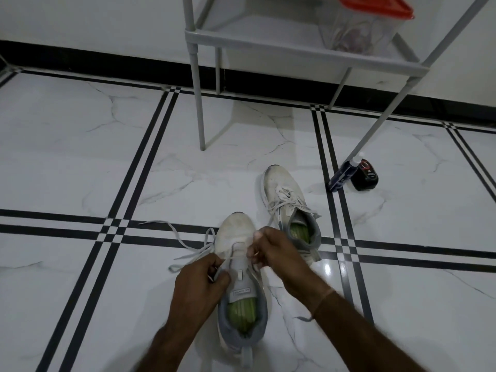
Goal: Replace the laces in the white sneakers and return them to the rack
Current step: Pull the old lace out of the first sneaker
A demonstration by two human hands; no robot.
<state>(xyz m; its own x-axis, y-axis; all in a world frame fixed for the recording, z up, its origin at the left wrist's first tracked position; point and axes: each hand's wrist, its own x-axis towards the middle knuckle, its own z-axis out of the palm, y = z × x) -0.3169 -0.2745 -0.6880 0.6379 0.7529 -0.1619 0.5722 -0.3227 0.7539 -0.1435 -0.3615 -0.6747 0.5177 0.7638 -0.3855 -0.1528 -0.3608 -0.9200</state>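
both hands [200, 285] [279, 253] pinch the lace [188, 249] — near sneaker [239, 267], partly unlaced.

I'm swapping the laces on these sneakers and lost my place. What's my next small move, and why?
Probably draw the lace out of the last crossing near the toe of the near sneaker. Your left hand and right hand both pinch it at the eyelets, the upper eyelets look bare, and a long loose length trails off to the left. The far sneaker is untouched.
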